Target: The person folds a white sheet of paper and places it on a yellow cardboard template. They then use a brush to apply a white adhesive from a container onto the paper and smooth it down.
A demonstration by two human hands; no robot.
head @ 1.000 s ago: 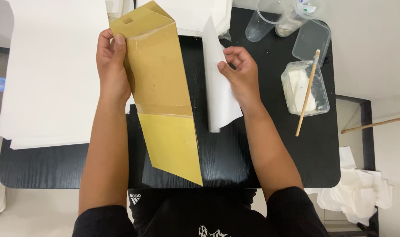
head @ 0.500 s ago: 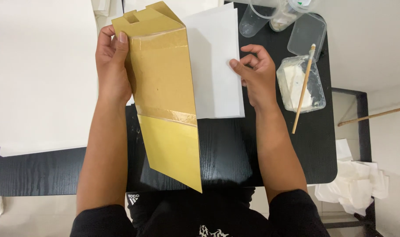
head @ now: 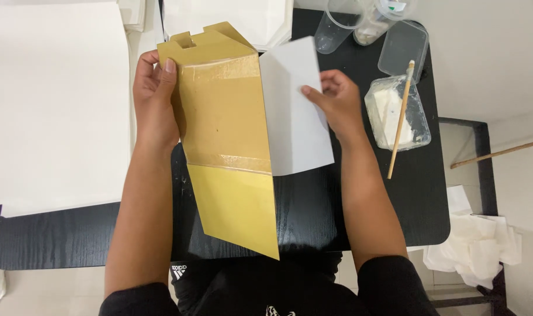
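My left hand [head: 155, 99] grips the left edge of a long golden-brown cardboard form [head: 225, 134] with a shiny taped band and a pointed lower end, held tilted over the black table [head: 313, 216]. My right hand [head: 335, 100] pinches a white paper sheet [head: 292, 117] that lies flat against the form's right edge, thumb on top of the sheet.
A big white sheet [head: 56, 105] covers the table's left part. At the right stand a clear tub of white paste [head: 395, 114] with a wooden stick [head: 399, 117] across it, a clear lid [head: 402, 47] and clear cups [head: 336, 26]. Crumpled white paper [head: 477, 246] lies low at the right.
The white sheet, folded up on edge a second ago, has been swung flat beside the cardboard form; my right hand moved with it. My left hand kept its grip.
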